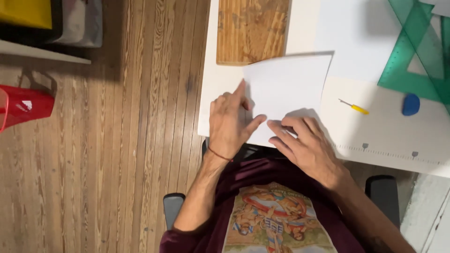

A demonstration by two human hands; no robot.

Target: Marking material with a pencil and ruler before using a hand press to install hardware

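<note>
i am looking down at a white sheet of paper (286,86) lying on the white counter (356,33). the paper is sitting just past both hands, a little up and to the right of them. its long side is running left to right, tipped up a bit at the right end, and the near part looks folded over.

my left hand (229,122) is lying flat on the paper's left edge, fingers held close together and pointing up along that edge, thumb sticking out to the right. it is pressing, not pinching. my right hand (304,143) is resting on the paper's near edge, fingers a little spread and pointing left, tips touching the paper near the left thumb. it is also pressing, not gripping. both hands are touching the paper, so neither one is really nearer.

the far left corner of the paper is lying over a wooden board (251,28). a small yellow-handled tool (355,107), a blue eraser (411,104) and a green see-through triangle ruler (417,51) are lying well apart to the right.

i cannot see the paper's near edge under my hands. the ruler is cut off by the picture edge.
</note>
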